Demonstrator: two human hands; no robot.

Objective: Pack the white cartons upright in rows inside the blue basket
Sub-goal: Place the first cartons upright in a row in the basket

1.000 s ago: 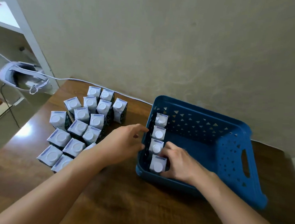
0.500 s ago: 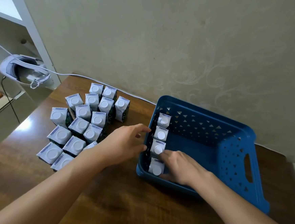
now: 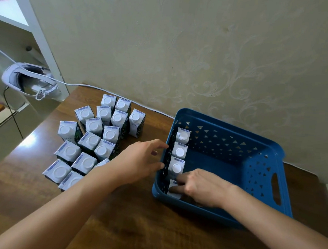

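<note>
Four white cartons stand upright in a single row along the left inner wall of the blue basket (image 3: 263, 151), running from the far corner toward the near corner: the far carton (image 3: 183, 135), the second carton (image 3: 179, 151), the third carton (image 3: 176, 167), and the near carton (image 3: 174, 187), which is largely covered by fingers. The basket sits on the right part of the brown wooden desk (image 3: 131, 230), close to the wall (image 3: 185, 47).

Right hand (image 3: 203, 186): inside the basket, palm down, fingers curled around the near carton and holding it at its top and side. Left hand (image 3: 136, 161): outside the basket, fingers loosely spread and reaching toward the basket's left wall; whether the fingertips touch the wall cannot be told. It holds nothing.

Loose cartons (image 3: 93, 138): a tight cluster stands upright on the desk left of the basket, caps up, well over a dozen in number; the left forearm covers part of the nearest ones. One carton (image 3: 136, 125) at the cluster's right edge stands nearest the basket, apart from it.

Other items: a white headset (image 3: 27, 78) rests on a low shelf unit at upper left, beyond the desk edge. A white cable (image 3: 103, 89) runs from it along the back of the desk beside the wall, behind the cartons.
</note>
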